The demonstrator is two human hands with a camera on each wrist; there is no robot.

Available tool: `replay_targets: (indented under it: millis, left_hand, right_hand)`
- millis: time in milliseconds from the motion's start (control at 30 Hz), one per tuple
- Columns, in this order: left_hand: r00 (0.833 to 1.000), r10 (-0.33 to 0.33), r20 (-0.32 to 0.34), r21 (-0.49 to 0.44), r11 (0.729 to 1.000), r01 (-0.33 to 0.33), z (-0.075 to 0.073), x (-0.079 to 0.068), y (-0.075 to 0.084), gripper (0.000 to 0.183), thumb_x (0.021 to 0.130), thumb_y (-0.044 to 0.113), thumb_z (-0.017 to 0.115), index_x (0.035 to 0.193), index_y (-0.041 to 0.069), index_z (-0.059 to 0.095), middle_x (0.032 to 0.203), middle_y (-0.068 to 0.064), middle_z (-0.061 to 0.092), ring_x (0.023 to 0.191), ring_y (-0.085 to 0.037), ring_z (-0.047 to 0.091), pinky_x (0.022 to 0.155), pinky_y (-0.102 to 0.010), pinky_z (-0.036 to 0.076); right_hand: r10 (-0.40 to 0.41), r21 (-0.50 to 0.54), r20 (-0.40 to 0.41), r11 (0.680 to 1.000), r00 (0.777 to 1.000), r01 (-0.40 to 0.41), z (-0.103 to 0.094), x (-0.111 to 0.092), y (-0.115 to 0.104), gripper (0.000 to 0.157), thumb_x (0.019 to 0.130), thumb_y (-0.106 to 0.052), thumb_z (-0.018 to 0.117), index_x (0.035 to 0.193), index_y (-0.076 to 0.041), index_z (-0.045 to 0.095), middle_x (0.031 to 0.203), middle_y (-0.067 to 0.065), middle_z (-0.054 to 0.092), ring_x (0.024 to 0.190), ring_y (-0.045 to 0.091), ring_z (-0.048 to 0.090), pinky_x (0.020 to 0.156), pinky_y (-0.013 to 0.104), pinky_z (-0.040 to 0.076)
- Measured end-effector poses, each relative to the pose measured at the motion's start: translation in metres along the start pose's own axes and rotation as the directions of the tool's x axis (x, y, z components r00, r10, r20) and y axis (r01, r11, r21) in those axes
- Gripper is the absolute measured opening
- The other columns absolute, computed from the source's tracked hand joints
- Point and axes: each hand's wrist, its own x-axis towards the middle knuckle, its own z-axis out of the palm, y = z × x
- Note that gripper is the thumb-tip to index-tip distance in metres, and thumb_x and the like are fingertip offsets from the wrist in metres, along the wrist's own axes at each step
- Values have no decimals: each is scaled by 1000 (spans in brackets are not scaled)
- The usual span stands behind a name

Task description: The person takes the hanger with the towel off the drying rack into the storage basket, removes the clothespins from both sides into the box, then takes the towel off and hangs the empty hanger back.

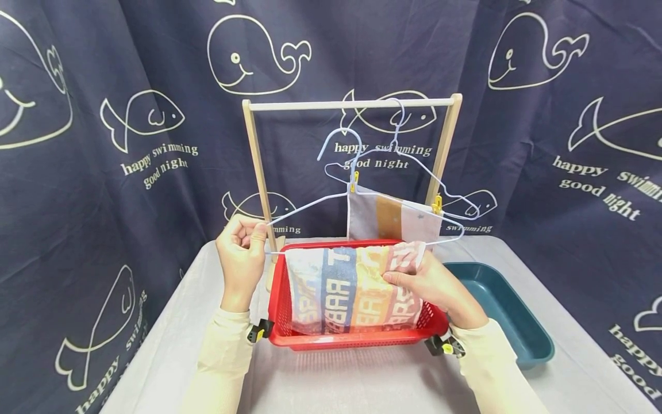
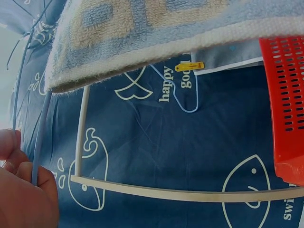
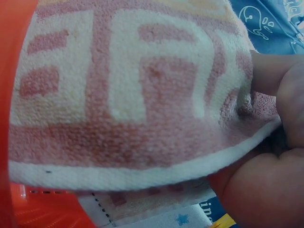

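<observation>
A light-blue wire hanger [image 1: 310, 202] is held up in front of the rack, its hook pointing upward. My left hand [image 1: 242, 244] pinches the hanger's left end between thumb and fingers, as the left wrist view also shows. Over the hanger's lower bar hangs a striped towel [image 1: 338, 287] with letters in blue, yellow and pink bands. My right hand [image 1: 434, 282] pinches the towel's right part near the bar; in the right wrist view the pink terry cloth [image 3: 156, 90] bunches between thumb and fingers. The towel's lower part hangs into a red basket [image 1: 357, 340].
Behind stands a wooden rack [image 1: 315, 106]. A second hanger [image 1: 421, 164] hangs on it, with a grey, brown and white cloth [image 1: 390, 215] fixed by yellow clothespins [image 1: 437, 204]. A dark teal tray [image 1: 517, 313] sits at the right on the grey-covered table [image 1: 362, 382].
</observation>
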Motion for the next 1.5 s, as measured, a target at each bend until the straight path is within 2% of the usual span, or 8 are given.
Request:
replay_targets:
  millis: [200, 400, 667, 967, 1233, 1500]
  left_hand:
    - [1000, -6, -13, 2, 1000, 6, -1, 0, -1, 4, 92, -8, 67, 88, -10, 66, 62, 7, 54, 52, -4, 40, 47, -16, 31]
    - [1000, -12, -14, 2, 1000, 12, -3, 1, -3, 7, 92, -7, 66, 87, -12, 64, 61, 7, 54, 51, -3, 40, 46, -16, 30]
    - [1000, -18, -17, -2, 1000, 18, -2, 1, -2, 8, 92, -7, 66, 86, -12, 64, 62, 6, 54, 51, -2, 41, 47, -16, 31]
    - [999, -24, -22, -12, 1000, 24, -2, 1, -2, 8, 92, -6, 66, 87, -12, 64, 62, 5, 55, 51, -4, 41, 46, -15, 32]
    - [999, -29, -24, -9, 1000, 29, -2, 2, -2, 7, 92, -8, 66, 88, -13, 64, 63, 6, 59, 50, -2, 43, 46, -14, 33]
    - [999, -31, -34, 4, 1000, 31, -3, 3, -1, 9, 92, -5, 67, 88, -12, 64, 62, -1, 59, 50, -4, 43, 46, -15, 33]
  right_hand:
    - [-19, -73, -13, 997, 1000, 18, 1, 0, 1, 35, 85, -22, 86, 113, -6, 72, 98, 3, 76, 87, 18, 70, 82, 33, 56]
    - [-35, -66, 8, 997, 999, 36, 3, -1, 3, 37, 85, -20, 85, 116, -6, 70, 100, 4, 76, 88, 18, 71, 84, 32, 56]
    - [-17, -82, 22, 996, 1000, 18, 4, -2, 4, 40, 86, -23, 85, 117, -6, 69, 102, 4, 76, 90, 18, 71, 86, 35, 56]
    - [-42, -122, 36, 991, 998, 46, 5, -2, 5, 32, 86, -22, 85, 113, -9, 73, 98, 0, 77, 90, 17, 69, 86, 31, 54]
    - [10, -158, 58, 988, 998, 0, 5, -3, 3, 33, 87, -26, 84, 113, -8, 74, 95, -1, 77, 87, 16, 68, 83, 32, 54]
    - [-32, -168, 76, 985, 997, 44, 6, -2, 3, 30, 87, -24, 84, 110, -7, 76, 95, 0, 77, 88, 15, 67, 84, 32, 54]
